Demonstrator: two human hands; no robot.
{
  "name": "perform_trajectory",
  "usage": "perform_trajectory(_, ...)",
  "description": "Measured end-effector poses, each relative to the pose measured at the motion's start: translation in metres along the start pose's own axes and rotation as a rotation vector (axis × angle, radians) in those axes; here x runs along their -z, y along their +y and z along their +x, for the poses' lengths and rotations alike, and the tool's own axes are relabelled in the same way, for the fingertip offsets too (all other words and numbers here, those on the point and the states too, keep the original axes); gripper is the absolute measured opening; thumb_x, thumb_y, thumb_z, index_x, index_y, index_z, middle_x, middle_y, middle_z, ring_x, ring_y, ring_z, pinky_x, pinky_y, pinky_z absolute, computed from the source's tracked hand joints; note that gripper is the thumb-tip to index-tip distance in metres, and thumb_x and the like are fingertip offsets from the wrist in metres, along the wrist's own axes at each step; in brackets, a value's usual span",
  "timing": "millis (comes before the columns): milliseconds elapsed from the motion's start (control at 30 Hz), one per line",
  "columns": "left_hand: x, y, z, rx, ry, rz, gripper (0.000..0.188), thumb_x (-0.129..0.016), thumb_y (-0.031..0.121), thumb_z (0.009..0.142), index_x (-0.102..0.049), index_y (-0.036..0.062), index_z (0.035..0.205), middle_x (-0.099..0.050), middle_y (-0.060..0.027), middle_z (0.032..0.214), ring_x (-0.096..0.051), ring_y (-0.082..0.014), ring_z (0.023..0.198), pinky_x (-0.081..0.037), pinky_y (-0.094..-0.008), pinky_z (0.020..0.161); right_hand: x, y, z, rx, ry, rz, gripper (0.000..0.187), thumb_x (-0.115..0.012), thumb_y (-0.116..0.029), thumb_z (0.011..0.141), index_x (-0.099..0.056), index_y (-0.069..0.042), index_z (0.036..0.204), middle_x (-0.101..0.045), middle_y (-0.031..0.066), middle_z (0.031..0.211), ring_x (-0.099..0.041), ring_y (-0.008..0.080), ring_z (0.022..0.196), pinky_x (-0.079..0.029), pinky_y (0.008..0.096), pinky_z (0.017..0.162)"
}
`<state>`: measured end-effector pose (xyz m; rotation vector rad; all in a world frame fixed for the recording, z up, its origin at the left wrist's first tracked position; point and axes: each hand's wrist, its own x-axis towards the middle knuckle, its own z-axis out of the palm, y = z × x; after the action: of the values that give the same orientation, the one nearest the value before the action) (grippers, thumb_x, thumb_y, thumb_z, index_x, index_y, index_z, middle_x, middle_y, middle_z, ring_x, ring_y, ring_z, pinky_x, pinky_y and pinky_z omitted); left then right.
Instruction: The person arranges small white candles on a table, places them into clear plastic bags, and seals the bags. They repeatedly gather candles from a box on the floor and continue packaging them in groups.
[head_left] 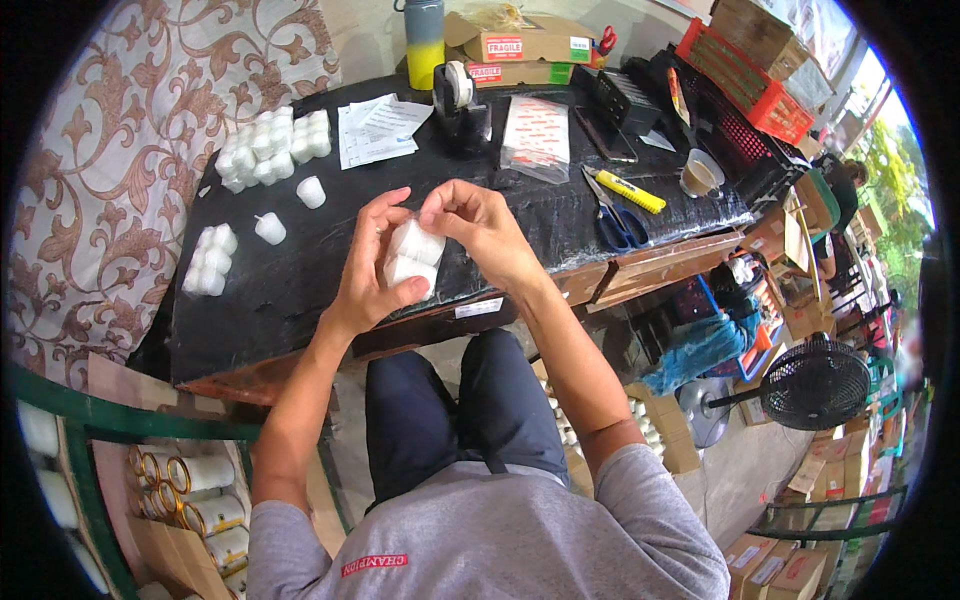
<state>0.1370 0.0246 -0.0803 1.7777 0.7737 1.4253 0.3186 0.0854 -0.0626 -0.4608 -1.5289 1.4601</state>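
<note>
In the head view, both hands are together at the centre of the frame, closed on a clear-wrapped pack of white rounded pieces (412, 268), held just above the front part of the black-covered wooden table (320, 260). The left hand (368, 268) wraps its left side, thumb across the lower end; the right hand (480, 225) grips the upper end between thumb and fingers. At the left of the frame lie a large cluster of similar white pieces (272, 145), a smaller cluster (210, 262) and, between them, two loose white pieces (311, 192). Printed white paper sheets (380, 130) and a black tape dispenser (462, 122) are at upper centre. Right of centre, blue-handled metal scissors (622, 230) lie beside a yellow plastic-bodied tool (630, 190)
</note>
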Motion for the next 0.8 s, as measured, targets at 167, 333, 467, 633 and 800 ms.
perform_trajectory(167,0.004,0.001,0.006,0.023,0.037,0.136,0.076,-0.076,0.031,0.071,-0.047,0.0021,0.136,-0.050,-0.0073,0.107,-0.052,-0.0178,0.098,-0.043,-0.0316,0.087,-0.012,-0.015,0.005,0.287,0.054,-0.455,0.008,-0.065,0.004,0.083,-0.067,0.000,0.089,-0.068,0.0083,0.086,-0.065,0.0170,0.084,-0.051,0.0312,0.072)
perform_trajectory(333,0.008,-0.004,0.005,0.050,0.136,0.129,0.047,-0.072,0.026,0.074,-0.059,0.0034,0.113,-0.055,-0.0080,0.102,-0.055,-0.0192,0.093,-0.044,-0.0318,0.083,0.013,-0.039,0.039,0.418,-0.261,-0.613,0.011,-0.065,0.001,0.080,-0.072,-0.001,0.088,-0.069,0.0107,0.086,-0.067,0.0224,0.083,-0.052,0.0325,0.073)
perform_trajectory(467,0.001,-0.006,0.012,-0.034,0.145,0.240,0.041,-0.066,0.024,0.075,-0.059,0.0042,0.110,-0.057,-0.0079,0.105,-0.056,-0.0163,0.095,-0.044,-0.0298,0.084,0.098,-0.018,0.135,0.265,0.492,-0.875,0.012,-0.066,-0.002,0.085,-0.071,0.001,0.095,-0.073,0.0063,0.086,-0.067,0.0152,0.079,-0.054,0.0289,0.075)
perform_trajectory(633,-0.003,-0.003,0.005,-0.107,0.233,0.296,0.033,-0.065,0.018,0.077,-0.062,0.0039,0.107,-0.059,-0.0102,0.105,-0.058,-0.0187,0.093,-0.047,-0.0324,0.084,0.134,0.008,0.203,-0.362,0.247,-0.481,0.013,-0.073,-0.010,0.088,-0.068,0.001,0.092,-0.072,0.0098,0.081,-0.066,0.0148,0.064,-0.050,0.0307,0.053)
perform_trajectory(800,-0.015,0.000,0.004,-0.288,0.264,0.411,0.026,-0.067,0.014,0.079,-0.066,0.0046,0.104,-0.064,-0.0142,0.106,-0.062,-0.0234,0.097,-0.049,-0.0357,0.086,0.135,0.025,0.210,-0.132,0.401,-0.279,0.016,-0.073,0.001,0.084,-0.065,0.004,0.097,-0.070,0.0100,0.080,-0.066,0.0143,0.065,-0.054,0.0256,0.058)
